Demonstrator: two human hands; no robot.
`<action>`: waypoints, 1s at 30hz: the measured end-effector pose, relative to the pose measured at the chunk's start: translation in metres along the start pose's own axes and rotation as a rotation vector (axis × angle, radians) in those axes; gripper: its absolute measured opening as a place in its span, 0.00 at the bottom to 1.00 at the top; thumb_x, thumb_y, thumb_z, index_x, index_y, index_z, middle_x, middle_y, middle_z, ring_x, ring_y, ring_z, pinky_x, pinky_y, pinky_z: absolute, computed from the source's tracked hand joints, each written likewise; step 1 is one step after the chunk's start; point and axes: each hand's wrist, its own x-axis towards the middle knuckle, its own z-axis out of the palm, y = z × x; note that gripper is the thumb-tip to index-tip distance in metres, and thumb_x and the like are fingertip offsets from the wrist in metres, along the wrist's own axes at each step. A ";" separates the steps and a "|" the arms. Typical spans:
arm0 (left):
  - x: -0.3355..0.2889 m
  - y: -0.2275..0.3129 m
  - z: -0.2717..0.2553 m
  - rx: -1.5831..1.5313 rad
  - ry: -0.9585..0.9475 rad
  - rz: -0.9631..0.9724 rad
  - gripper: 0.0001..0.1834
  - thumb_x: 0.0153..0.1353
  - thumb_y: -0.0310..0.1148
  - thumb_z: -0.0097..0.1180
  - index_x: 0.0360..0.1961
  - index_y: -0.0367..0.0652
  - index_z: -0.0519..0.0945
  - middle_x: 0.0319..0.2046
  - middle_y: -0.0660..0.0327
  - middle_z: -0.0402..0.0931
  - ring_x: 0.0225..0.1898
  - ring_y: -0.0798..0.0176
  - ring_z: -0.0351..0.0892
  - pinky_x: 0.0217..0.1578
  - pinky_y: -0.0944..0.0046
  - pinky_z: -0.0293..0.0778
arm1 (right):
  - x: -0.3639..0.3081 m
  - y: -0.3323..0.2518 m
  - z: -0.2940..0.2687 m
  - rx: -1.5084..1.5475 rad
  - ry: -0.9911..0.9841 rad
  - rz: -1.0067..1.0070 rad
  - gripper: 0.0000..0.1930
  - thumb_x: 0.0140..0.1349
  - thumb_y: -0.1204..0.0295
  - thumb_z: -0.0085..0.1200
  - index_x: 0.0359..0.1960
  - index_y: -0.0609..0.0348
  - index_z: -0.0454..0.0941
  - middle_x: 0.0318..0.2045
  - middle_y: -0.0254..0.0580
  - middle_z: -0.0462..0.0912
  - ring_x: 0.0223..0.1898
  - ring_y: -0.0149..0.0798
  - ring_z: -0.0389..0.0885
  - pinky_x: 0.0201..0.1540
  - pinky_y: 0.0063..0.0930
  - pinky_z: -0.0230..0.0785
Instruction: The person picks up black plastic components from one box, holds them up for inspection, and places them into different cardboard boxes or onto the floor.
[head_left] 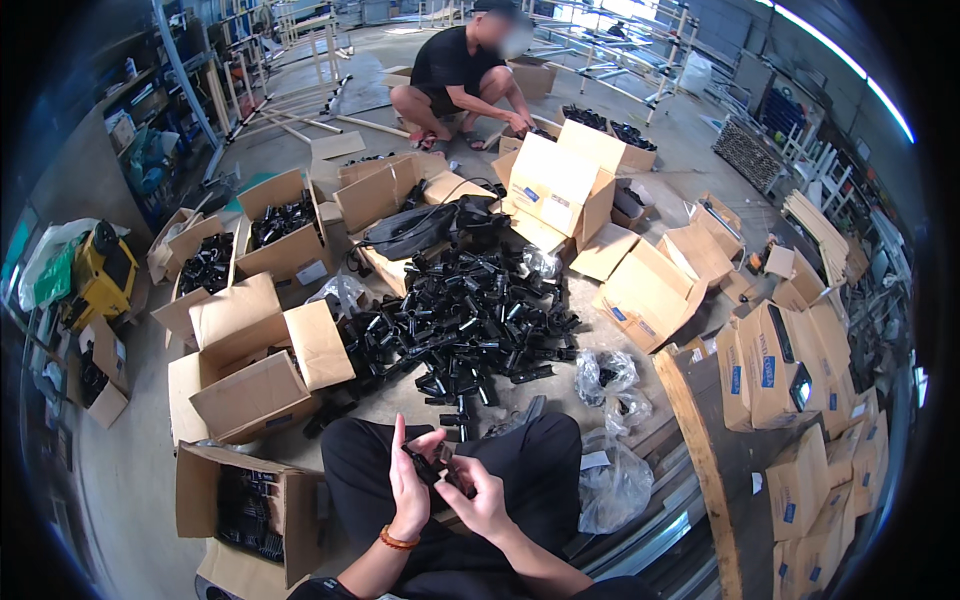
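Observation:
Above my lap, my left hand cups black metal pipe joint pieces against its palm, one finger stretched upward. My right hand closes on the same pieces from the other side, thumb and fingers pinching them. Whether they are one joint or separate halves is hard to tell, as the fingers cover part of them. Just beyond my knees, a large heap of similar black pipe joints lies on the floor.
Open cardboard boxes surround the heap, including one box at left and another with stacked black parts beside my left knee. Clear plastic bags lie by my right knee. Stacked cartons stand right. A person squats at the far side.

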 end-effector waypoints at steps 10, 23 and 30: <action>-0.006 0.005 -0.002 -0.199 -0.269 -0.211 0.22 0.75 0.43 0.38 0.59 0.36 0.65 0.59 0.45 0.71 0.61 0.54 0.71 0.61 0.55 0.69 | 0.013 -0.005 -0.011 -0.397 0.048 -0.247 0.19 0.60 0.62 0.64 0.44 0.64 0.77 0.31 0.46 0.82 0.31 0.44 0.83 0.32 0.31 0.74; -0.003 -0.007 -0.004 0.060 -0.309 -0.101 0.35 0.46 0.42 0.75 0.54 0.34 0.78 0.53 0.48 0.78 0.69 0.52 0.61 0.71 0.52 0.47 | 0.006 0.017 -0.040 0.149 -0.249 0.128 0.22 0.58 0.70 0.66 0.52 0.66 0.76 0.40 0.44 0.86 0.40 0.29 0.85 0.43 0.25 0.78; -0.004 -0.007 -0.008 0.084 -0.389 -0.208 0.24 0.56 0.34 0.67 0.52 0.33 0.77 0.48 0.47 0.81 0.64 0.54 0.69 0.64 0.54 0.63 | 0.000 0.020 -0.042 0.049 -0.330 0.142 0.24 0.54 0.71 0.70 0.52 0.65 0.77 0.35 0.35 0.85 0.38 0.23 0.81 0.43 0.22 0.74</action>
